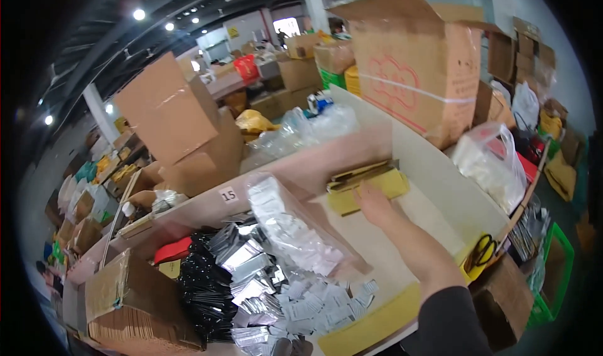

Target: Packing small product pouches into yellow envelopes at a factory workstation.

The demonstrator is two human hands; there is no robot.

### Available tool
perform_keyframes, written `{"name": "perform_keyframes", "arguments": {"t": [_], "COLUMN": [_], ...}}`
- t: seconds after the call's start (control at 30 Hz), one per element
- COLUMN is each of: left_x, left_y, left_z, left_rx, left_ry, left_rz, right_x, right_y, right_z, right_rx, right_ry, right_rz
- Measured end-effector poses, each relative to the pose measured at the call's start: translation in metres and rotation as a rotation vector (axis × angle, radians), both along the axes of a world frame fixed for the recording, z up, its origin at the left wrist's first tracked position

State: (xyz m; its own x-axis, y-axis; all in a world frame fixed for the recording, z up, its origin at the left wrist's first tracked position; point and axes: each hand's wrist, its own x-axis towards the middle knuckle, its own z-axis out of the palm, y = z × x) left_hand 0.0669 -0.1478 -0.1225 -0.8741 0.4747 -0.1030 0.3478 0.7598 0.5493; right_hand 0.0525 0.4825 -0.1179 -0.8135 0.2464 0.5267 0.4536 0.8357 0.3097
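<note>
My right hand (373, 204) reaches across the table to a small stack of yellow mailing envelopes (394, 185) near the far wall of the bin. Its fingers look stretched out and apart, resting on the top envelope. Another yellow envelope (370, 328) lies flat along the near edge, below my forearm. Left of the arm, a clear plastic bag of white packets (292, 230) leans against the pink partition. My left hand cannot be made out; some dark rounded shapes at the lower edge are unclear.
Silver packets (251, 262), black glossy packets (204, 293) and loose white slips (323, 302) cover the left side. A cardboard box (135, 302) stands at the near left. Black-handled scissors (482, 250) sit at the right edge. A large carton (402, 73) rises behind the right wall.
</note>
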Motion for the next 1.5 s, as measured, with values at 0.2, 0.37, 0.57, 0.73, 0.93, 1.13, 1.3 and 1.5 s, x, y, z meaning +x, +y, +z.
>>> {"name": "perform_keyframes", "arguments": {"t": [0.2, 0.37, 0.57, 0.73, 0.93, 1.13, 1.3, 1.5], "left_x": [0.025, 0.018, 0.015, -0.006, 0.004, 0.014, 0.002, -0.02], "left_y": [0.028, 0.085, 0.075, 0.047, 0.032, 0.031, 0.025, 0.033], "left_z": [0.058, -0.003, 0.052, 0.01, 0.008, 0.011, 0.022, 0.035], "left_rx": [0.314, 0.597, 0.282, 0.037, 0.117, 0.145, 0.06, -0.033], "left_ry": [-0.457, -0.676, -0.799, -0.117, -0.056, -0.086, -0.056, -0.018], "left_rz": [-0.252, -0.727, -0.529, -0.036, -0.125, -0.214, -0.35, -0.542], "right_x": [0.074, 0.135, 0.118, 0.117, 0.111, 0.114, 0.107, 0.077], "right_y": [-0.194, -0.284, -0.324, -0.334, -0.356, -0.357, -0.349, -0.381], "right_z": [0.099, 0.046, 0.065, 0.063, 0.053, 0.051, 0.042, 0.041], "right_rx": [-0.806, -1.052, -1.211, -0.904, -0.927, -1.001, -1.129, -1.067], "right_ry": [-0.467, -0.415, 0.017, -0.574, -0.566, -0.535, -0.497, -0.496], "right_rz": [0.513, 0.917, 0.878, 0.299, 0.231, 0.197, 0.206, 0.411]}}
